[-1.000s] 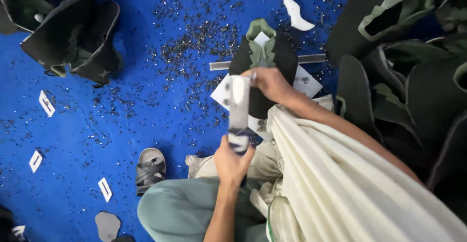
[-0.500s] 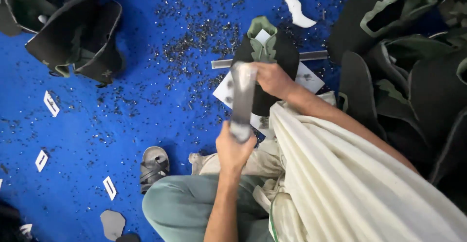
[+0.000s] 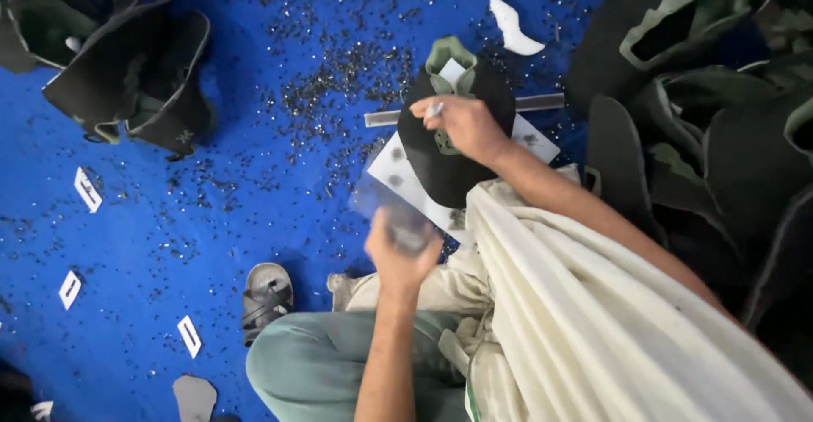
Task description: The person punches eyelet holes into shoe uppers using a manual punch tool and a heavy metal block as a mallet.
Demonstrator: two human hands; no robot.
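Blue floor [image 3: 169, 219] open leftward; right hand [image 3: 461, 125] pinches small white piece over black cap [image 3: 440, 163]; left hand [image 3: 402, 252] grips blurred object.

Even bright light; motion-blurred left hand [image 3: 398, 248]

Matt black cloth cap [image 3: 449, 163] with green lining on white paper sheets [image 3: 398, 176]; blue floor [image 3: 169, 219] looks smooth, strewn with dark specks
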